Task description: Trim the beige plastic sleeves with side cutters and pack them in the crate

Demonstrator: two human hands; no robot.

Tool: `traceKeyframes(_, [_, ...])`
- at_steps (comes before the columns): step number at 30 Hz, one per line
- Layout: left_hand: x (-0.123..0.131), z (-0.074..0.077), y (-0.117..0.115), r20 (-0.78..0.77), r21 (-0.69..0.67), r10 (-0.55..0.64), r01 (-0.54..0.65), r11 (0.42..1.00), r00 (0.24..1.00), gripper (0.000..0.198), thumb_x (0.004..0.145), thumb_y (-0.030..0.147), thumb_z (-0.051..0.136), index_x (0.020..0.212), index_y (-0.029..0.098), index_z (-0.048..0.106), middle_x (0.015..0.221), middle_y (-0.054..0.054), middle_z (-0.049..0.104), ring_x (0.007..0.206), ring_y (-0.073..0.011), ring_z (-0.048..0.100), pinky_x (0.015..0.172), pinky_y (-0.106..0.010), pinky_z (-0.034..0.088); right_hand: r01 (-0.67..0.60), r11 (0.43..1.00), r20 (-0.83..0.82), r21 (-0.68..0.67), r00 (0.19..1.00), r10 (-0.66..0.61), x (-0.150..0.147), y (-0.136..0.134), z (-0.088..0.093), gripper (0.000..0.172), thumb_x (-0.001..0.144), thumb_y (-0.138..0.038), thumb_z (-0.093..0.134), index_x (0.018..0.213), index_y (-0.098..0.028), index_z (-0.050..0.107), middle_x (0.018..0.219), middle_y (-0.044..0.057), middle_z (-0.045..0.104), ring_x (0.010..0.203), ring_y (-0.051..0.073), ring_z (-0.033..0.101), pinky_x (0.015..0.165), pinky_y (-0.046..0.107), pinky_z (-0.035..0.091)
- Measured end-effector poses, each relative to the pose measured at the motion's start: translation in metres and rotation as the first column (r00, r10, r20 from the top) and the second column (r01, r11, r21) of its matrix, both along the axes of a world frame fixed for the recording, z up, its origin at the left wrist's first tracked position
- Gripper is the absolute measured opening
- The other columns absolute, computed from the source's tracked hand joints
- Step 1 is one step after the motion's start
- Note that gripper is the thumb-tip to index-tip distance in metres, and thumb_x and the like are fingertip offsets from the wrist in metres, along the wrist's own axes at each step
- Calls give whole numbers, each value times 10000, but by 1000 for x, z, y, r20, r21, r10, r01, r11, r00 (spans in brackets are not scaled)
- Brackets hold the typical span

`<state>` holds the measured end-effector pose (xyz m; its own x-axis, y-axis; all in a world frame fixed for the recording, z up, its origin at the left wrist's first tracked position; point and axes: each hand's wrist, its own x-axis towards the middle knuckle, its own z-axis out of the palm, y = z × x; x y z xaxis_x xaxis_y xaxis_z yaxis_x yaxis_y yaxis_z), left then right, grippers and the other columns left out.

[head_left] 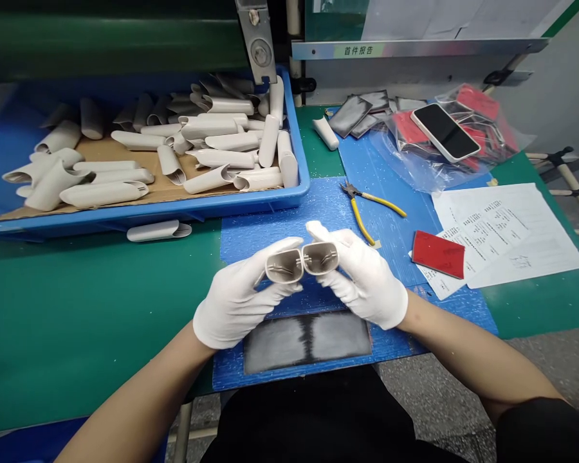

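My left hand (244, 292), in a white glove, is closed round a white hollow plastic part (284, 266) with its open end facing me. A second such white part (320, 258) is gripped in my right hand (369, 280), also gloved. The two parts are side by side and look to touch at their edges, above the blue mat (265, 225). Below them on the mat lies a worn black abrasive sheet (294, 344), greyed with dust on both halves.
A blue bin (302, 161) of similar white parts stands back left, with one loose part (159, 231) before it. Yellow-handled cutters (369, 206), a red pad (438, 254), papers (531, 238), a phone (446, 132), grey sheets (351, 114) and another white part (325, 133) lie right.
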<state>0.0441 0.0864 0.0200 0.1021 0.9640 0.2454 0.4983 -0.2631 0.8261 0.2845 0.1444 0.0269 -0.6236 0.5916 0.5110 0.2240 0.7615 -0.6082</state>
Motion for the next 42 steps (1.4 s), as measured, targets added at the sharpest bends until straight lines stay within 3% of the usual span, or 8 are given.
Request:
traceKeyframes(9, [10,-2,29,-325,-438,-50,-104,893,944,570,1065,526,436,1542,244,568,763,12,777,625,-217,756,709,-319,622,278,908,433,-313,893,-124,-21,22,-24,300,1137,-353,443,1283,-191,649,1036,75,700,984,231,680,904,346,523])
traceKeyframes(15, [21,-6,37,-859,-251,-55,-325,912,510,504,1099,535,323,1128,287,761,904,-84,810,825,-340,790,683,-382,530,432,888,673,-157,705,-224,-36,24,-17,465,1130,-547,371,1238,-233,697,1067,93,714,910,259,700,796,361,510])
traceKeyframes(18, [19,-4,36,-869,-192,-26,-287,939,494,467,1112,521,340,1110,303,753,934,-58,809,842,-292,783,678,-343,503,507,862,718,-24,608,-338,-16,36,3,528,1083,-669,394,1070,-283,754,1119,88,716,950,282,698,768,377,507])
traceKeyframes(21, [1,7,39,-855,-32,125,-293,955,503,466,1117,520,372,957,265,728,973,-48,791,891,-245,765,694,-324,503,640,740,678,208,451,-580,19,63,16,632,932,-766,617,1271,-236,684,1271,166,667,1141,392,636,836,450,532])
traceKeyframes(24, [-32,32,61,-796,222,307,-220,950,522,359,1106,475,445,1037,251,717,1097,-63,768,1045,-235,733,878,-334,543,720,672,775,170,323,-543,47,87,10,935,793,-827,713,1424,-156,549,1299,242,623,1174,460,597,862,533,548])
traceKeyframes(27, [-66,61,106,-817,315,327,-107,943,475,344,1061,423,537,1302,219,674,1355,-119,698,1312,-290,628,1115,-399,488,687,721,855,89,319,-409,54,96,-2,693,888,-673,655,1347,-157,597,1247,228,620,1143,437,600,878,559,550])
traceKeyframes(31, [-89,87,180,-911,79,178,-266,961,371,828,924,609,670,1609,214,424,1604,-175,521,1447,-395,526,1160,-490,472,740,668,845,81,304,-441,44,94,-7,413,877,-356,637,1222,-131,666,1201,228,608,1160,427,598,847,535,570])
traceKeyframes(42, [-66,73,262,-924,-267,-159,-288,919,349,786,880,611,664,1518,182,501,1493,-173,643,1312,-321,657,1046,-341,531,799,586,749,-134,469,-468,50,102,-9,328,938,-220,507,1223,-165,661,1146,235,676,1000,404,731,793,525,587])
